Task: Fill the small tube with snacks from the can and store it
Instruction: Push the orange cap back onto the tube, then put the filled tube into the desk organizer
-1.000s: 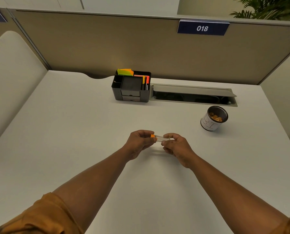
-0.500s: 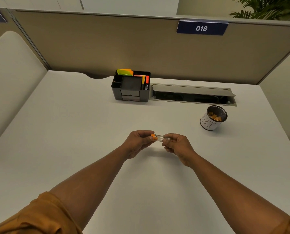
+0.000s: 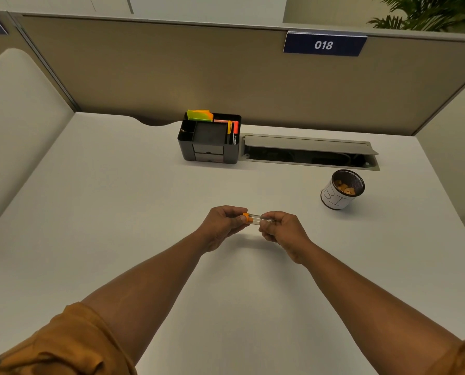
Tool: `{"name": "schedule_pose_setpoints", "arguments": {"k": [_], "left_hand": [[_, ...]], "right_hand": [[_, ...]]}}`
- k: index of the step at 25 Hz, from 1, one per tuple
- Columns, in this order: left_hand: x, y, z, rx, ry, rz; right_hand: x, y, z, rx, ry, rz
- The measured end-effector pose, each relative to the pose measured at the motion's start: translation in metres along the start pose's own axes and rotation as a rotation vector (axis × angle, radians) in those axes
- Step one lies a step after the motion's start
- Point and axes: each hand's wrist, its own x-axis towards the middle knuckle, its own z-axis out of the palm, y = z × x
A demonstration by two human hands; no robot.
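Observation:
A small clear tube (image 3: 259, 219) with an orange cap (image 3: 247, 217) lies level between both hands, a little above the white desk (image 3: 117, 212). My left hand (image 3: 222, 226) pinches the orange cap end. My right hand (image 3: 282, 230) grips the clear body at the other end. The tube looks empty. To the right and farther back stands the can (image 3: 341, 190), a black mesh cup wrapped in white paper, with orange snacks (image 3: 346, 188) inside.
A black desk organiser (image 3: 209, 143) with coloured sticky notes stands at the back centre. Beside it on the right is an open cable tray (image 3: 307, 154) set into the desk. Beige partition walls (image 3: 172, 71) close off the back and sides.
Both hands have stayed together with the tube between them. A little more of the orange cap shows beside my left fingers.

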Motion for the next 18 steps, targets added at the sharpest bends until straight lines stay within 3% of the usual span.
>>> {"name": "schedule_pose_setpoints", "arguments": {"k": [3, 7, 12, 16, 18], "left_hand": [[0.003, -0.002, -0.001, 0.027, 0.037, 0.005], [0.006, -0.003, -0.004, 0.048, 0.046, -0.004], [0.014, 0.000, -0.013, 0.138, 0.079, -0.024], [0.021, -0.003, -0.031, 0.870, 0.294, 0.158], [0.026, -0.005, -0.043, 1.116, 0.289, 0.238]], "right_hand": [[0.003, 0.005, 0.004, -0.207, 0.016, -0.041], [0.012, 0.007, 0.009, -0.663, 0.068, -0.279], [0.024, 0.001, 0.015, -0.909, 0.042, -0.359], [0.043, -0.011, 0.021, -0.942, 0.085, -0.395], [0.055, -0.022, 0.027, -0.941, 0.107, -0.435]]}}
